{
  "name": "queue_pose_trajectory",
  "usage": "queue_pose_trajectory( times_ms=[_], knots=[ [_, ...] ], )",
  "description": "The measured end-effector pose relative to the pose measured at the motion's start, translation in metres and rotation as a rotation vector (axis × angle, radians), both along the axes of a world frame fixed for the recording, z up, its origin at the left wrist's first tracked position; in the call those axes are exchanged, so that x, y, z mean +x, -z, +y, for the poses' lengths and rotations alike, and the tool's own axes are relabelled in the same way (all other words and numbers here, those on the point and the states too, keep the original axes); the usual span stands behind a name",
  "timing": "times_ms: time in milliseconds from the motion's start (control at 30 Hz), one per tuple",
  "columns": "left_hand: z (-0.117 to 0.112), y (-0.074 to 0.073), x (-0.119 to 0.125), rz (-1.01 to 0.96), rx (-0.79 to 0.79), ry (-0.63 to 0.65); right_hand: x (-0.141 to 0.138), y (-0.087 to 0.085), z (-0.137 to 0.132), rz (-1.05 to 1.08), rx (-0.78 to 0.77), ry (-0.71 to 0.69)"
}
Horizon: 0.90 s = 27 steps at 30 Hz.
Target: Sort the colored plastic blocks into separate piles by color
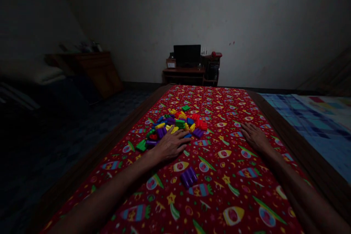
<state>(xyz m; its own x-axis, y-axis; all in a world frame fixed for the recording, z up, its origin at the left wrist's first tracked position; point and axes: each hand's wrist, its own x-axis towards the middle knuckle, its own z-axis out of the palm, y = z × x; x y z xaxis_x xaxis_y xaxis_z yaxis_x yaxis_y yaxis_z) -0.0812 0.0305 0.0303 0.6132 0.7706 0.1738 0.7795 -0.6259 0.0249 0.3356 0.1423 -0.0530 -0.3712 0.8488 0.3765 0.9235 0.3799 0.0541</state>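
Both forearms reach in from the bottom corners over a red cloth (pixel 208 204) printed with rockets, stars and planets. Nearest, a lone purple block (pixel 189 177) with a ribbed top lies on the cloth between the forearms, apart from the others and touched by neither hand.

A little farther, the left hand (pixel 172 144) rests palm down at the near edge of a heap of blocks (pixel 180 124), its fingers loosely spread and reaching over the nearest pieces; what lies under the palm is hidden. The right hand (pixel 255 136) lies palm down on the cloth, well to the right of the heap, its fingers extended, slightly parted and holding nothing.

The heap mixes yellow, blue, green, purple and red pieces. A green block (pixel 141 145) sits at its near left, red blocks (pixel 201 125) at its right, with a purple piece (pixel 198 132) just in front of them. Another green piece (pixel 185 108) lies at the far side.

Past the cloth's right side is blue plaid fabric (pixel 290 117); to the left, a wooden cabinet (pixel 95 69). Farthest, a dark monitor (pixel 187 55) stands on a desk (pixel 183 70) against a pale wall (pixel 153 14).
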Motion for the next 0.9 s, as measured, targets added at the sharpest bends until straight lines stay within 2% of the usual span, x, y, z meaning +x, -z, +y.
queue_pose_trajectory(
  times_ms=[100, 167, 233, 300, 367, 433, 533, 600, 667, 733, 833, 900],
  knots=[
    [-0.025, -0.01, 0.006, -0.031, -0.009, 0.035, 0.004, 0.002, 0.001, -0.012, -0.018, 0.101],
    [-0.051, -0.011, 0.022, -0.051, -0.006, 0.151, 0.001, 0.001, 0.001, -0.018, -0.011, 0.112],
    [-0.072, -0.006, 0.039, -0.029, -0.027, 0.293, -0.002, -0.001, 0.0, -0.009, -0.001, 0.115],
    [-0.077, 0.002, 0.047, -0.019, 0.005, 0.298, -0.003, -0.002, -0.002, 0.005, 0.002, 0.118],
    [-0.062, 0.01, 0.04, 0.002, 0.064, 0.191, -0.003, -0.002, -0.003, 0.016, 0.004, 0.118],
    [-0.035, 0.012, 0.022, 0.028, 0.127, 0.051, -0.003, -0.002, -0.003, 0.023, 0.014, 0.117],
    [0.005, 0.007, -0.004, 0.098, 0.143, -0.014, -0.003, 0.0, -0.003, 0.02, 0.036, 0.115],
    [0.022, 0.0, -0.007, 0.12, 0.154, -0.049, -0.003, 0.001, -0.002, 0.013, 0.032, 0.118],
    [0.03, -0.006, 0.007, 0.115, 0.186, -0.061, -0.004, 0.0, -0.001, 0.008, 0.013, 0.13],
    [0.035, -0.008, 0.034, 0.096, 0.22, 0.002, -0.005, -0.001, -0.001, 0.007, 0.003, 0.143],
    [0.05, -0.002, 0.078, 0.103, 0.212, 0.2, -0.005, -0.002, -0.001, 0.01, 0.019, 0.138],
    [0.067, 0.005, 0.096, 0.121, 0.197, 0.198, -0.005, -0.001, -0.001, 0.005, 0.029, 0.116]
  ],
)
